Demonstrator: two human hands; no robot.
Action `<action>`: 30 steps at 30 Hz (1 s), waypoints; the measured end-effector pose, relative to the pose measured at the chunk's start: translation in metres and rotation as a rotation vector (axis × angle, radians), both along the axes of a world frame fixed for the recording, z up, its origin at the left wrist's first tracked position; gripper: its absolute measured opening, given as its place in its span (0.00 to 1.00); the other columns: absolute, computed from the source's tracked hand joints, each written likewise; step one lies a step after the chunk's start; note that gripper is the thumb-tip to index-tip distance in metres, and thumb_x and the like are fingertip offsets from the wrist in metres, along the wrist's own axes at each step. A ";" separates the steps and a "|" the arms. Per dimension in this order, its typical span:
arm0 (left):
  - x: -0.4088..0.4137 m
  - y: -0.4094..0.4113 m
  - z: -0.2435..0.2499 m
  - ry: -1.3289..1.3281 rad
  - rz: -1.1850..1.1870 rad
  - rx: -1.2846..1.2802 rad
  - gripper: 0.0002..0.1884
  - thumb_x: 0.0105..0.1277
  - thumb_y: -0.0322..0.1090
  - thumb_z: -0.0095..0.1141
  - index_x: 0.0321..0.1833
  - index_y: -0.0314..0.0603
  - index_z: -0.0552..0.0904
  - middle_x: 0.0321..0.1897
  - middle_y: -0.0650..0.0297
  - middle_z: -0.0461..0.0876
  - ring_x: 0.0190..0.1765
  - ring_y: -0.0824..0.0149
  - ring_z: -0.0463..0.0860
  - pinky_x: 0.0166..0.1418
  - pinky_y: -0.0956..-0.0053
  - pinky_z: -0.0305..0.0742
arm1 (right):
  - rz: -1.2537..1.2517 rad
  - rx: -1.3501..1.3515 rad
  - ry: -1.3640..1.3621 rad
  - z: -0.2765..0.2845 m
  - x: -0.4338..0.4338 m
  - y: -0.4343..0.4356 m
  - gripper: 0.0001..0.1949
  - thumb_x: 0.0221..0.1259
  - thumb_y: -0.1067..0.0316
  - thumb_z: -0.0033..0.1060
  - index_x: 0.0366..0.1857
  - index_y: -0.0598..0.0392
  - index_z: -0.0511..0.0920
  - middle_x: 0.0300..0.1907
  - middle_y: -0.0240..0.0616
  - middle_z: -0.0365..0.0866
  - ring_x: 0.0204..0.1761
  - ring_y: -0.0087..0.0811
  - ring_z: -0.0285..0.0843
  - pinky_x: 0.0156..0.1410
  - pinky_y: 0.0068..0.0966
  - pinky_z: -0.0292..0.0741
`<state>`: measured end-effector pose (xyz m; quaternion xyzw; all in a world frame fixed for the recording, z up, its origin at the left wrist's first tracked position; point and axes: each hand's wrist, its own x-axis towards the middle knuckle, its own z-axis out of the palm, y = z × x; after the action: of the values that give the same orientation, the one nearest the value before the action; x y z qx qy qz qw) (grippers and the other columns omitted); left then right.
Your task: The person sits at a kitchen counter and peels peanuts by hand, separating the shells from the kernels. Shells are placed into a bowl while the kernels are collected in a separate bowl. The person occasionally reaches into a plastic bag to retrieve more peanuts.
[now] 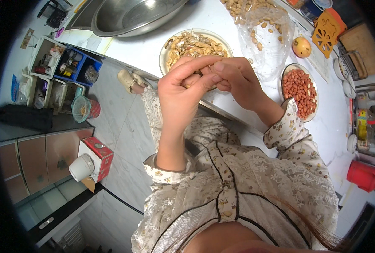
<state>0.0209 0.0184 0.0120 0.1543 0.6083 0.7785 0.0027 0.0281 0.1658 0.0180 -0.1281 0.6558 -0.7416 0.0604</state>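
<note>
My left hand (182,85) and my right hand (241,79) meet at the fingertips above the near rim of a plate (163,60) heaped with peanut shells (198,46). Inside the curled left fingers a bit of tan peanut (190,81) shows; most of it is hidden. The right thumb presses close to the left fingertips, and whatever lies between them is covered. To the right, an oval plate (283,71) holds shelled red-skinned peanuts (299,91). Beyond the hands, a clear plastic bag (266,60) contains unshelled peanuts (253,39).
A large steel basin (140,19) stands at the counter's far left. A round yellow-red fruit (301,47) sits beside the bag, near an orange trivet (326,31). A red container (363,175) is at right. On the floor side are a lined bin (83,109) and a box (103,158).
</note>
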 end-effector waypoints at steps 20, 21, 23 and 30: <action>-0.011 0.012 -0.015 -0.297 -0.066 0.286 0.12 0.68 0.20 0.53 0.53 0.28 0.78 0.31 0.63 0.79 0.33 0.70 0.85 0.35 0.81 0.82 | 0.032 -0.130 -0.341 -0.011 -0.016 0.000 0.17 0.69 0.59 0.35 0.19 0.50 0.60 0.16 0.24 0.56 0.18 0.18 0.49 0.23 0.20 0.50; -0.012 0.011 -0.015 -0.276 -0.073 0.266 0.12 0.68 0.21 0.54 0.53 0.29 0.78 0.30 0.64 0.78 0.34 0.71 0.85 0.35 0.82 0.81 | 0.018 -0.128 -0.352 -0.016 -0.018 0.001 0.17 0.69 0.59 0.36 0.19 0.50 0.60 0.16 0.24 0.56 0.18 0.18 0.49 0.23 0.19 0.50; -0.013 0.009 -0.010 -0.224 -0.046 0.087 0.11 0.67 0.23 0.55 0.51 0.32 0.77 0.29 0.65 0.77 0.34 0.72 0.85 0.34 0.82 0.81 | -0.054 -0.008 -0.262 -0.018 -0.021 -0.001 0.17 0.70 0.59 0.37 0.20 0.49 0.62 0.16 0.23 0.57 0.18 0.17 0.49 0.23 0.19 0.50; -0.013 0.019 -0.039 -0.146 0.029 0.207 0.10 0.62 0.26 0.55 0.44 0.34 0.71 0.27 0.62 0.77 0.29 0.72 0.82 0.28 0.77 0.76 | -0.324 -0.028 -0.470 -0.012 -0.008 -0.021 0.16 0.72 0.53 0.43 0.23 0.42 0.68 0.17 0.17 0.57 0.15 0.13 0.50 0.19 0.15 0.47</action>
<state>0.0074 0.0369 -0.0267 0.0877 0.5251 0.8463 0.0198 0.0203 0.1448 0.0057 0.1532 0.6253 -0.7599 0.0895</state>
